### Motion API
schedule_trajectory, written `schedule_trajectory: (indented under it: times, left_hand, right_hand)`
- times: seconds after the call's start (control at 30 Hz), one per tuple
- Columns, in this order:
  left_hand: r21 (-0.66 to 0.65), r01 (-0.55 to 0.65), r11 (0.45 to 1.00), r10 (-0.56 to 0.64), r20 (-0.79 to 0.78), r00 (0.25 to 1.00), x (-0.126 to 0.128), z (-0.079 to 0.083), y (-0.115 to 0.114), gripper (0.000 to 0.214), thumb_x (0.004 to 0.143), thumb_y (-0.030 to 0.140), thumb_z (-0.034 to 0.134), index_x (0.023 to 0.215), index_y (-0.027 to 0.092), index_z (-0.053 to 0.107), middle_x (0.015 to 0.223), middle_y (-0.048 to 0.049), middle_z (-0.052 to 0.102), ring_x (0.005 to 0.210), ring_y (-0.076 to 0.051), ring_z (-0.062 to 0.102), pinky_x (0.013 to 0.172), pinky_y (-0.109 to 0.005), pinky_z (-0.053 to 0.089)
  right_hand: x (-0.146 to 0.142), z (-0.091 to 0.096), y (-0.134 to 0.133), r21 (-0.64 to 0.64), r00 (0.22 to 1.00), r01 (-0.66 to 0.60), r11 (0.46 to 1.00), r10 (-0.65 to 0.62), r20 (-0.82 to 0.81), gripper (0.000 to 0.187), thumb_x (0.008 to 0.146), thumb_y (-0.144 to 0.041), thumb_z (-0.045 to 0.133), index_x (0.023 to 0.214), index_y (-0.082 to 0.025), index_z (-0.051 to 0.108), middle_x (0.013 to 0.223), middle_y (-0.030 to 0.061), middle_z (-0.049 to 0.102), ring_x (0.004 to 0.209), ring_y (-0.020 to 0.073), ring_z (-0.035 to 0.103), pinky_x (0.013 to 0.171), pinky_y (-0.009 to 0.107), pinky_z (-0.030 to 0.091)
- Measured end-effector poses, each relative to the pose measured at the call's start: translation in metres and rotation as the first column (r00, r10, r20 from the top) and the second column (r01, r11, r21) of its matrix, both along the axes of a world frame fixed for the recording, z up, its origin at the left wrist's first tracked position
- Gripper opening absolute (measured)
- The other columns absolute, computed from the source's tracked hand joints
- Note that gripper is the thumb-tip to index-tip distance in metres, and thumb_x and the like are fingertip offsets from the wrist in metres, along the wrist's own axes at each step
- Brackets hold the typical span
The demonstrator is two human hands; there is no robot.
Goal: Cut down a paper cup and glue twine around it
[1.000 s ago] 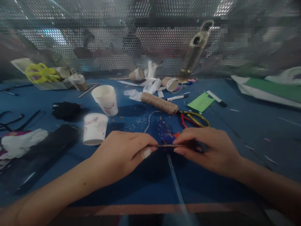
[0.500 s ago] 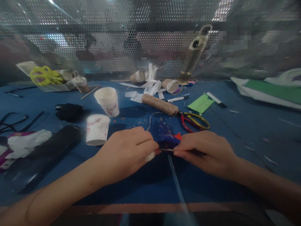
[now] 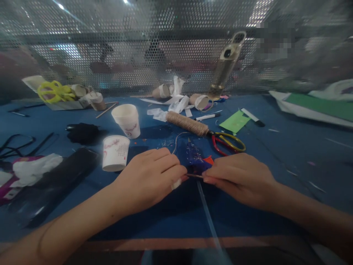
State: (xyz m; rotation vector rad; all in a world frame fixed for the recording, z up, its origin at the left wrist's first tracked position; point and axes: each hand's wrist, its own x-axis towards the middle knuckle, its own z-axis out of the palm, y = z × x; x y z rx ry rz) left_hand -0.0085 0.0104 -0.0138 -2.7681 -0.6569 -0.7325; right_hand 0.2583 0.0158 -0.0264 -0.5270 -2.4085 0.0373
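Brown twisted fibre strand [image 3: 195, 176]: just below the middle of the frame, thin, rough and nearly level; fingers hide both ends.
Left hand [image 3: 154, 173]: thumb and fingers pinching the strand's left end, remaining fingers curled in.
Right hand [image 3: 242, 176]: thumb and forefinger pinching the right end, knuckles bent.
Blue plastic glue gun with orange trigger [image 3: 194, 155]: just beyond the strand, strewn with fine glossy threads, partly covered by the right hand.
Translucent smooth rod [image 3: 207, 213]: slanting from just below the strand to the bottom edge.
Tan twine spool [image 3: 187, 123]: a tightly wound cylinder lying aslant at centre, a loose tail curving down behind the left hand.
Scissors with red and yellow looped handles [image 3: 227, 142]: right of centre, at the spool's right end and close behind the right hand.
White printed paper cup [image 3: 115, 154]: left of centre, near the left hand, a stack of white paper cups [image 3: 128, 121] behind it.
Bright green paper piece [image 3: 234, 122]: flat, right of centre, with a white marker with a black cap [image 3: 253, 117] beside it.
Crumpled white paper strips [image 3: 179, 105]: upper middle, between two brown cardboard tubes.
Grey perforated metal screen [image 3: 132, 55]: across the top, behind the blue tabletop [image 3: 165, 221].
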Motion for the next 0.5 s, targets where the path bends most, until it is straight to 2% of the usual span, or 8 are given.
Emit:
schedule_trajectory:
  times: [0.1, 0.2, 0.37, 0.43, 0.5]
  left_hand:
    - [0.109, -0.037, 0.993, 0.039, -0.014, 0.999, 0.0008, 0.0031, -0.0030, 0.019, 0.104, 0.018, 0.058, 0.098, 0.017, 0.075, 0.091, -0.0050, 0.077, 0.081, -0.025, 0.066, 0.069, -0.039, 0.055]
    - [0.198, -0.049, 0.979, 0.058, -0.039, 0.998, 0.0017, 0.0049, -0.0068, 0.018, 0.102, 0.012, 0.058, 0.101, 0.016, 0.075, 0.093, -0.0046, 0.078, 0.077, -0.024, 0.065, 0.063, -0.037, 0.053]
    - [0.153, -0.075, 0.985, 0.090, -0.097, 0.991, -0.0001, 0.0012, -0.0049, 0.022, 0.104, 0.011, 0.052, 0.101, 0.015, 0.073, 0.092, -0.0034, 0.080, 0.072, -0.022, 0.070, 0.055, -0.037, 0.049]
    - [0.152, -0.094, 0.984, 0.108, -0.092, 0.990, -0.0019, -0.0005, -0.0025, 0.020, 0.104, 0.012, 0.050, 0.106, 0.015, 0.071, 0.092, -0.0029, 0.081, 0.071, -0.021, 0.072, 0.055, -0.036, 0.049]
    - [0.172, -0.111, 0.979, 0.127, -0.085, 0.988, -0.0037, -0.0009, -0.0013, 0.020, 0.105, 0.012, 0.048, 0.113, 0.015, 0.066, 0.093, -0.0024, 0.081, 0.070, -0.020, 0.073, 0.055, -0.035, 0.048]
  right_hand:
    - [0.0010, 0.0002, -0.0007, 0.029, 1.000, 0.002, 1.000, -0.002, 0.008, 0.024, 0.109, -0.025, 0.052, 0.093, -0.018, 0.069, 0.067, -0.0016, 0.067, 0.059, 0.0114, 0.061, 0.059, 0.025, 0.040]
    - [0.0019, 0.0024, 0.0013, 0.003, 0.998, 0.014, 1.000, -0.014, 0.062, 0.030, 0.111, -0.029, 0.049, 0.093, -0.018, 0.070, 0.068, -0.0010, 0.069, 0.060, 0.0116, 0.062, 0.058, 0.025, 0.039]
    - [0.0014, 0.0051, 0.0057, -0.128, 0.982, 0.056, 0.990, -0.032, 0.186, 0.044, 0.111, -0.048, 0.043, 0.093, -0.022, 0.074, 0.066, -0.0028, 0.069, 0.057, 0.0112, 0.063, 0.054, 0.025, 0.037]
    - [0.0012, 0.0046, 0.0064, -0.158, 0.975, 0.099, 0.982, -0.064, 0.212, 0.044, 0.111, -0.049, 0.043, 0.093, -0.022, 0.073, 0.067, -0.0027, 0.070, 0.056, 0.0112, 0.063, 0.054, 0.026, 0.037]
    - [0.0019, 0.0036, 0.0069, -0.144, 0.970, 0.149, 0.978, -0.116, 0.214, 0.046, 0.111, -0.044, 0.043, 0.082, -0.021, 0.070, 0.065, -0.0024, 0.068, 0.053, 0.0110, 0.061, 0.054, 0.027, 0.036]
